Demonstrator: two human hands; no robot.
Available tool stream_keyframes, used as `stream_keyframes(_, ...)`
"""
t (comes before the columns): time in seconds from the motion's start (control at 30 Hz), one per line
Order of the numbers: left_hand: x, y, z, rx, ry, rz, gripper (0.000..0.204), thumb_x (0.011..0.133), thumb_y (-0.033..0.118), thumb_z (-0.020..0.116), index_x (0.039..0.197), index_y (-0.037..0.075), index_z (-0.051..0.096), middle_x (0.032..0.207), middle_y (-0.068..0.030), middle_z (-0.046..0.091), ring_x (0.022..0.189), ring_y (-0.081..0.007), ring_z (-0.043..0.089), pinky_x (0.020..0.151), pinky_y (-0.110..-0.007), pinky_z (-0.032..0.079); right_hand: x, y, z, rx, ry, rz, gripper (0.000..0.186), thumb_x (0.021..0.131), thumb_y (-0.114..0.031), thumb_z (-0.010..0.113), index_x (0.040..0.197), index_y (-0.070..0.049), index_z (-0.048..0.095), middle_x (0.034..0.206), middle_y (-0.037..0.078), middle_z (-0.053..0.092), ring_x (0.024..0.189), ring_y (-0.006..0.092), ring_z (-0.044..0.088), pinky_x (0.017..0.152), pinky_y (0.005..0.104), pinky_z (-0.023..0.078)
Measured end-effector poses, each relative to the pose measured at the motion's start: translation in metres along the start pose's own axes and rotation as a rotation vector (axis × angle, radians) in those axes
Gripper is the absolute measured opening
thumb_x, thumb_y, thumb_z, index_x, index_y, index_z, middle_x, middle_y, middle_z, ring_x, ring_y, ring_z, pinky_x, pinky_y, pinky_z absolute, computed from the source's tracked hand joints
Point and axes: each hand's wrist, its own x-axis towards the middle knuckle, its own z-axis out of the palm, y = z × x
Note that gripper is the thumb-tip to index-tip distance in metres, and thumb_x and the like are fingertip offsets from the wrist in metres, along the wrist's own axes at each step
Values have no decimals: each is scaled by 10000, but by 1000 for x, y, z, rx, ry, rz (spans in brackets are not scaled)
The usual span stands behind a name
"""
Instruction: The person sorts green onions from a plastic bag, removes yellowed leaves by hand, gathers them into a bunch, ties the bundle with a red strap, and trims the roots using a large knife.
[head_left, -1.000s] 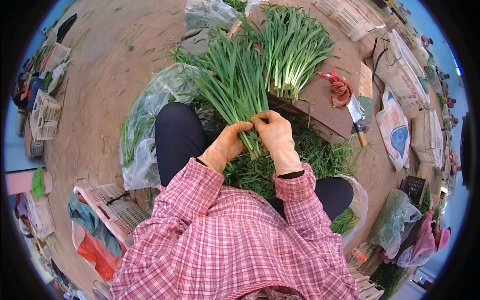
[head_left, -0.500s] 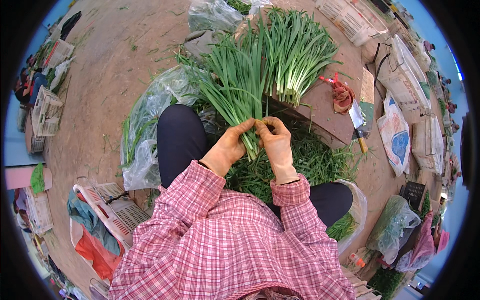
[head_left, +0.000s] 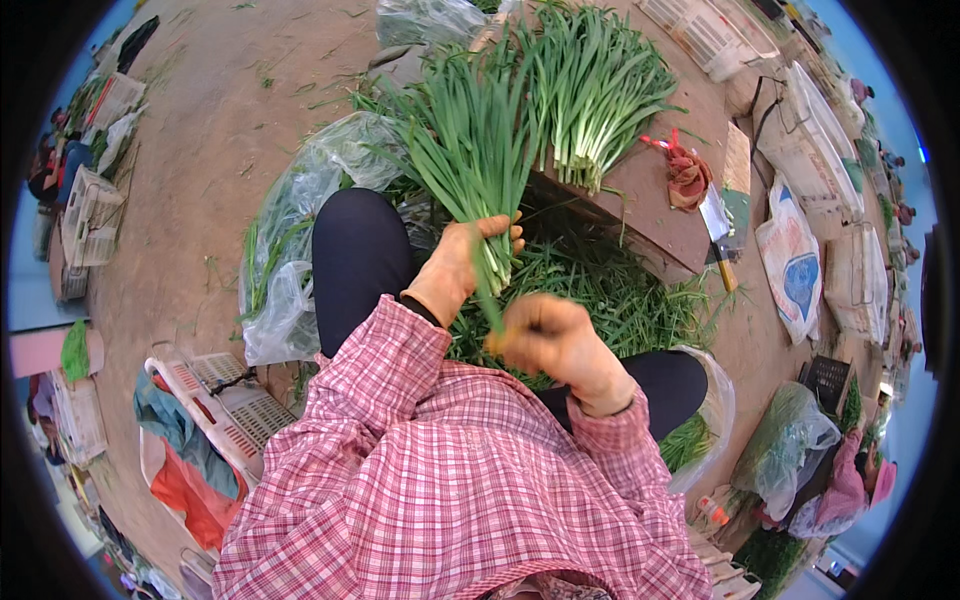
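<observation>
My gloved left hand point(head_left: 455, 260) grips a bunch of long green leafy stalks point(head_left: 460, 150) near their pale base. My gloved right hand point(head_left: 550, 345), blurred by motion, is lower and to the right, pinching a thin green leaf point(head_left: 490, 300) that trails from the bunch. A pile of cut greens point(head_left: 610, 290) lies beneath both hands. Beyond them, a brown board point(head_left: 650, 225) carries another spread of stalks point(head_left: 595, 100), a crumpled reddish bundle point(head_left: 688, 180) and a knife point(head_left: 715, 225) with a yellow handle.
Clear plastic bags of greens point(head_left: 300, 260) lie by my left knee. White baskets stand at lower left point(head_left: 240, 420) and upper right point(head_left: 700, 40). A white sack point(head_left: 785, 260) and a bagged bundle point(head_left: 775, 450) are at right. Several people point(head_left: 65, 165) sit at the edges.
My right hand has dropped down and right, away from the bunch, drawing a leaf with it. My left hand still holds the bunch, slightly higher.
</observation>
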Motion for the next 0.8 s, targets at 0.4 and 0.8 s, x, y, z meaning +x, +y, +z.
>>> stream_keyframes(0.4,-1,-13,21,-32,12,112,301,926,56,631,1206,-49,600,1004,-138,677,883,-265,671,819,-379,597,59,47,-23,-706,640,-211,197,855,-234,743,890,-47,692,775,71,695,638,176,658,587,322,517)
stream_keyframes(0.8,5,-7,7,16,37,195,293,923,33,635,1210,-2,586,1113,-122,671,914,-266,670,793,-432,601,69,33,-18,-957,531,48,254,842,-331,699,989,-126,732,959,138,707,907,320,683,801,419,538)
